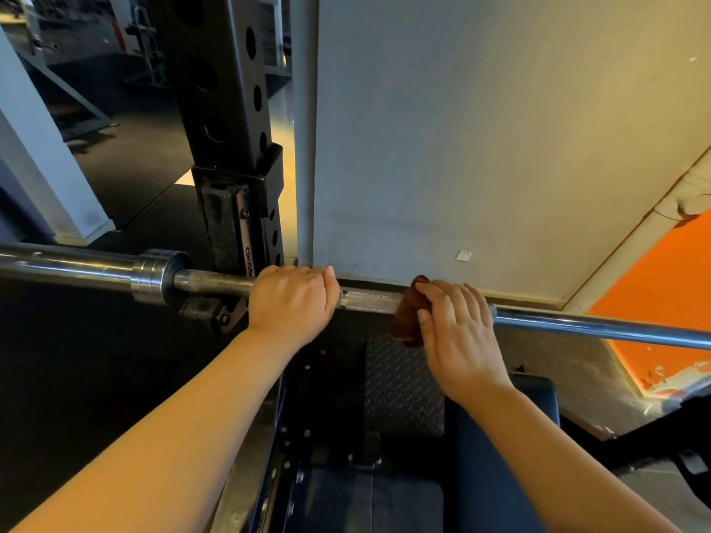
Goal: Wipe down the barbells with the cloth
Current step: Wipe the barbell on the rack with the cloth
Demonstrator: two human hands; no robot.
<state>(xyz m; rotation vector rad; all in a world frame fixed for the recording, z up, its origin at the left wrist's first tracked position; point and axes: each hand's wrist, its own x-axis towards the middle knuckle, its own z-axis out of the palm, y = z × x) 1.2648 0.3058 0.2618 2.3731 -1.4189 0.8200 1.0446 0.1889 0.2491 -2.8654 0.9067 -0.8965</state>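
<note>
One barbell lies horizontal, its shaft seated in a hook on the one black rack upright. One brown cloth sits on the knurled section. Two hands on the bar: left hand grip clamped round bare shaft beside the hook; right hand grip closed over the cloth, holding it against the bar

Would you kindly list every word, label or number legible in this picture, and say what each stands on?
"CROSS": printed lengthwise on the pale strip of the bar hook on the black rack upright; any further letters are hidden behind the barbell.
Nothing else can be read: the cloth and the white wall plate show no legible marks.
</note>
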